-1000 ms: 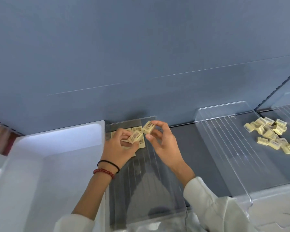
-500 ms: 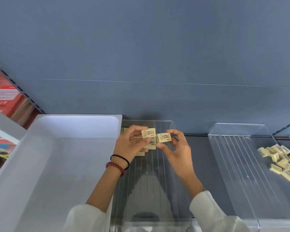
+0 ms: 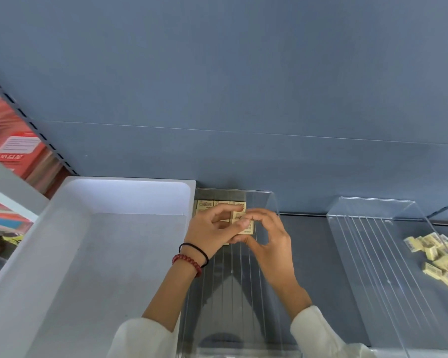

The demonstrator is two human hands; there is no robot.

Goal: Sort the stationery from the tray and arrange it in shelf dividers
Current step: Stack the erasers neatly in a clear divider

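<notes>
— What is sitting beside the white tray [image 3: 130,181]?
— The clear shelf divider [image 3: 233,293], with a row of erasers [image 3: 204,204] lining its back.
— And the hands?
— Both are curling over it. The left hand [image 3: 210,228] is pinching one eraser [image 3: 238,215], and the right hand [image 3: 269,236] is pinching a second eraser [image 3: 247,228] touching it.

hands [image 3: 212,228] 2 | dividers [image 3: 373,254] at least 2 | white tray [image 3: 130,182] 1 | wristbands [image 3: 189,260] 2 | eraser pile [image 3: 440,257] 1

Red packets [image 3: 16,151] sit far left of the blue back panel [image 3: 243,86].
</notes>
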